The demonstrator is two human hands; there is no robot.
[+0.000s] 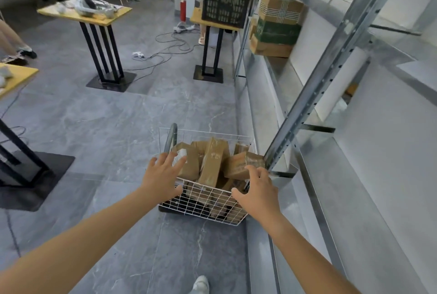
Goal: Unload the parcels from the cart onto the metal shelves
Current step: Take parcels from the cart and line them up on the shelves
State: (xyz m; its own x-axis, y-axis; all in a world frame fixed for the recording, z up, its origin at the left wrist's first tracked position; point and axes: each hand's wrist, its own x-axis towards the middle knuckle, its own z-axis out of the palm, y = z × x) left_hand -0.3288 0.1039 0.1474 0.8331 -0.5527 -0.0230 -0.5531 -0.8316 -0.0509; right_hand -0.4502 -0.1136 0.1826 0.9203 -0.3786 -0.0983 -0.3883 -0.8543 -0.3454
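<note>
- parcels lie heaped in the wire cart, just beside the metal shelves
- i see my left hand and right hand spread wide above them, holding nothing

One wire cart; roughly six cardboard parcels inside, lower ones obscured. Three stacked boxes on shelving. Three pedestal tables. One black crate.
</note>
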